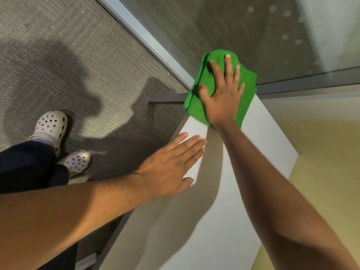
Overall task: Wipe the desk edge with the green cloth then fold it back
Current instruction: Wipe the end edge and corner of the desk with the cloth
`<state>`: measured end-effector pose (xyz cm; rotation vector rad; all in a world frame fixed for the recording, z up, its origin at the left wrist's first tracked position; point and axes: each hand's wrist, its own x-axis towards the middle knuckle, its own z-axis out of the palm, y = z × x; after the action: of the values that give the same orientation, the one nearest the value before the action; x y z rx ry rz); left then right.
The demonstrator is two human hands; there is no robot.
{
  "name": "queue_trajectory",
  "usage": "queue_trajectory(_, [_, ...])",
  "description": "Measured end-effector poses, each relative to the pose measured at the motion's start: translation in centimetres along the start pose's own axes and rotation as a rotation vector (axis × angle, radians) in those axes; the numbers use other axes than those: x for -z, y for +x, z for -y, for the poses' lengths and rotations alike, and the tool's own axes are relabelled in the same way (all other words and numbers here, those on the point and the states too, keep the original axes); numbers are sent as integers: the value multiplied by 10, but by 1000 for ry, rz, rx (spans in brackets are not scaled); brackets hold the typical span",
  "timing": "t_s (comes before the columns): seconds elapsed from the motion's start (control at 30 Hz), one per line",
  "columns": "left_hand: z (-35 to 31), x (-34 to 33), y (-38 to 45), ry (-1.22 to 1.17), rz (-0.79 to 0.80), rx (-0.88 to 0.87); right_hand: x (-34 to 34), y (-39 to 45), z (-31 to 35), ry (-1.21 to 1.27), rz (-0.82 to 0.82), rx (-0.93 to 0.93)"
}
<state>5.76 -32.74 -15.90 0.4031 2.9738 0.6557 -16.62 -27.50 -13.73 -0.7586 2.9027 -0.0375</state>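
A bunched green cloth [200,88] lies at the far end of a narrow white desk surface [243,162], reaching over its far corner. My right hand [222,94] lies flat on the cloth with fingers spread, pressing it down. My left hand [171,166] rests flat on the desk's left edge, nearer to me, fingers straight and close together, holding nothing. The dark desk edge [120,227] runs down the left side of the white surface.
A glass wall with a metal frame [148,41] stands just beyond the desk's far end. Grey carpet [58,55] lies to the left, where my two feet in pale perforated clogs [52,125] stand. A yellowish surface [327,172] borders the desk on the right.
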Motion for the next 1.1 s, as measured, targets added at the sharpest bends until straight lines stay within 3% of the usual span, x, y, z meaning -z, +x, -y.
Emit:
queue_trajectory(0.2, [2,2,-3,41,10,-41,7,69,2,21,-15,-349])
queue_trajectory(0.33, [2,6,-4,17,-6,-42,8,44,-31,29,-152,-537])
queue_trajectory(0.53, [1,4,-2,-25,-18,-17,14,39,-48,32,-78,-705])
queue_trajectory(0.73, [0,2,0,-62,5,-18,-3,48,8,74,-103,-359])
queue_trajectory(0.93, [1,3,1,-57,25,-32,-13,-43,22,62,-2,-24])
queue_trajectory(1.1, [0,0,2,-32,-19,-32,-19,-48,18,-4,55,19])
